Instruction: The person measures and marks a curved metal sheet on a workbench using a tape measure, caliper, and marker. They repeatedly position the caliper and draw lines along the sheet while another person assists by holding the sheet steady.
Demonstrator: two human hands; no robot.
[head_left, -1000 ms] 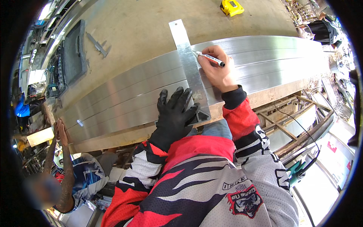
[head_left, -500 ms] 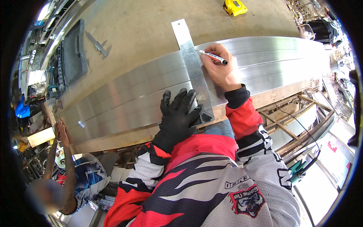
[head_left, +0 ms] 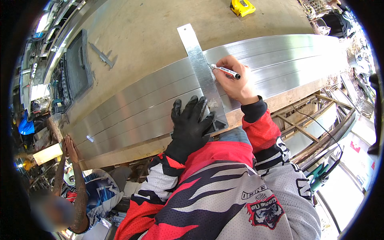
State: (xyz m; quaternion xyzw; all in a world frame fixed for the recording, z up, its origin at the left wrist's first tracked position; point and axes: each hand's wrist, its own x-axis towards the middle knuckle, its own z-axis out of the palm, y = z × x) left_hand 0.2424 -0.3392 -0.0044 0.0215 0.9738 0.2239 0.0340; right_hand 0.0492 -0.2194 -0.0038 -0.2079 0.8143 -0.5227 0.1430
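A steel square (head_left: 202, 74) lies across a row of aluminium profiles (head_left: 132, 108) on our bench (head_left: 156, 36). Our right hand (head_left: 234, 82), bare, has its fingers closed around a marker pen (head_left: 226, 71), the tip touching the square's right edge. Our left hand (head_left: 191, 124), in a black glove, rests flat with fingers spread on the square's lower end, gripping nothing. Farther off on the bench lie a vernier caliper (head_left: 103, 56), a dark tool case (head_left: 76, 68) and a yellow tape measure (head_left: 242, 7). At lower left, another person's hands (head_left: 69, 147) touch the bench edge.
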